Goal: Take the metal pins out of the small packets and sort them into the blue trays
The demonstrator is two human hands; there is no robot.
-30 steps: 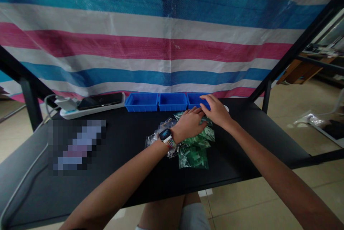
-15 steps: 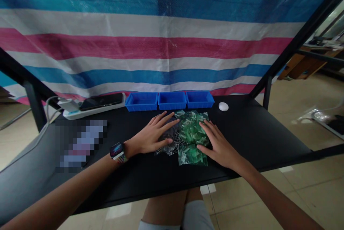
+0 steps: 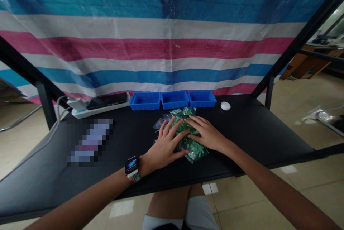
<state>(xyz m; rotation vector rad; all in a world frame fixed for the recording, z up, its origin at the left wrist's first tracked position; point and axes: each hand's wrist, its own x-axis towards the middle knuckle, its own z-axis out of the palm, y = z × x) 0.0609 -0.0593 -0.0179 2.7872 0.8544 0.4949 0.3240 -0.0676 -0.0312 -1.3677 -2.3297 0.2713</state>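
Note:
Small green plastic packets lie in a heap at the middle of the black table. My left hand rests spread over the left side of the heap, covering much of it. Clear packets, with what look like small metal pieces, peek out past its fingers. On the right side of the heap lies my right hand, fingers apart and touching the green packets. Both hands are open, and their fingertips nearly meet over the heap.
Three blue bins stand in a row behind the heap. A white oval object sits to their right. At the left are a white power strip with a black phone on it, cables, and a pixelated item.
My hands have come closer together. The left hand has slid right over the clear packets onto the green ones, and the right hand has moved slightly left, bunching the packets into a tighter heap.

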